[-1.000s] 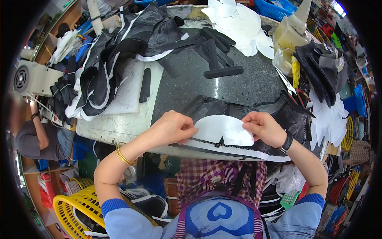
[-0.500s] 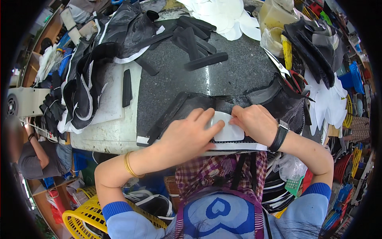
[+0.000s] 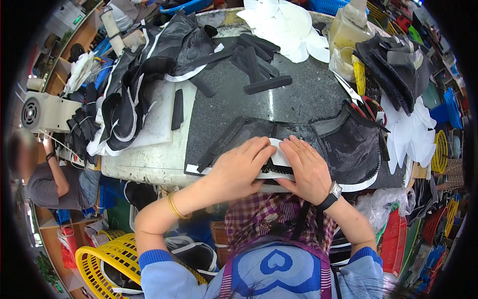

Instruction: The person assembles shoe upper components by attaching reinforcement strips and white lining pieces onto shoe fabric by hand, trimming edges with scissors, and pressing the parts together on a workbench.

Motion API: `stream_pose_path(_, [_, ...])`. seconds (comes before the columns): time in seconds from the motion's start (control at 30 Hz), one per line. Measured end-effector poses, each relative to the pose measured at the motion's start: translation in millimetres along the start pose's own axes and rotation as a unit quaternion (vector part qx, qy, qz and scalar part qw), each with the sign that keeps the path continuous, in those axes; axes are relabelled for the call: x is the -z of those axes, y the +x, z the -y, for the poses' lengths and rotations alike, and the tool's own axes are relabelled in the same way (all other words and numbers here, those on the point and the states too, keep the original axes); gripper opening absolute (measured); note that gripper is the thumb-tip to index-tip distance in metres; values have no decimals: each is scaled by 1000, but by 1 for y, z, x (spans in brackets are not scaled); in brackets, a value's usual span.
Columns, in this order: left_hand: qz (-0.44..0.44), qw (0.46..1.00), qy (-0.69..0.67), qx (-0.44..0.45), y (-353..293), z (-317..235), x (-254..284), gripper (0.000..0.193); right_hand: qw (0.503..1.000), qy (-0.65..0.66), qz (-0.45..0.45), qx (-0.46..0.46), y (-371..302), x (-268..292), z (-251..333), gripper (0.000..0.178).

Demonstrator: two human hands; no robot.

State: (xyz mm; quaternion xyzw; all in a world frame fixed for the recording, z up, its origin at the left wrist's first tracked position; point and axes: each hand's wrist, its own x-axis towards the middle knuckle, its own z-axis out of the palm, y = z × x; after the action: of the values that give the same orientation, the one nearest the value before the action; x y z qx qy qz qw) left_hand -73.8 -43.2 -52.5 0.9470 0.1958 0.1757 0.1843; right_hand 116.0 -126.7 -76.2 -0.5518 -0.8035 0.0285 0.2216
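Note:
A black fabric shoe upper [image 3: 351,154] with a white, zigzag-stitched edge lies across the dark board before me. On it is a smooth white stiffener piece [image 3: 280,155], mostly covered by my hands. My left hand [image 3: 241,164] is closed at its left side, fingers pressed together by the white piece and thumb low near the stitched edge. My right hand [image 3: 306,169] rests on the right side, fingers stretched out flat over the white piece and upper. Its thumb points toward the front edge.
Black strips [image 3: 256,62] are heaped beyond my hands, near white cut pieces [image 3: 286,27]. Red-handled scissors [image 3: 356,94] lie at the right, beside more white pieces [image 3: 406,132]. Black uppers [image 3: 132,99] pile at the left. A yellow basket [image 3: 107,259] stands below; a co-worker [image 3: 52,179] is far left.
My right hand has gone from pinching the white piece to lying flat over it. The white piece is now more covered. The view has shifted slightly, moving the table rightward in the picture.

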Motion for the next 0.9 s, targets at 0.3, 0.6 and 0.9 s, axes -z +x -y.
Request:
stream_pose_path(0.3, [-243, 964, 92, 50, 14, -1, -37, 23, 983, -38, -118, -137, 10, -21, 33, 40])
stream_pose_path(0.6, [63, 937, 224, -261, -3, 4, -2, 24, 974, -103, 74, 188, -1, -7, 0, 30])
stream_pose_path(0.9, [178, 864, 352, -311, 6, 14, 31, 25, 971, 47, -129, 196, 1, 83, -25, 25])
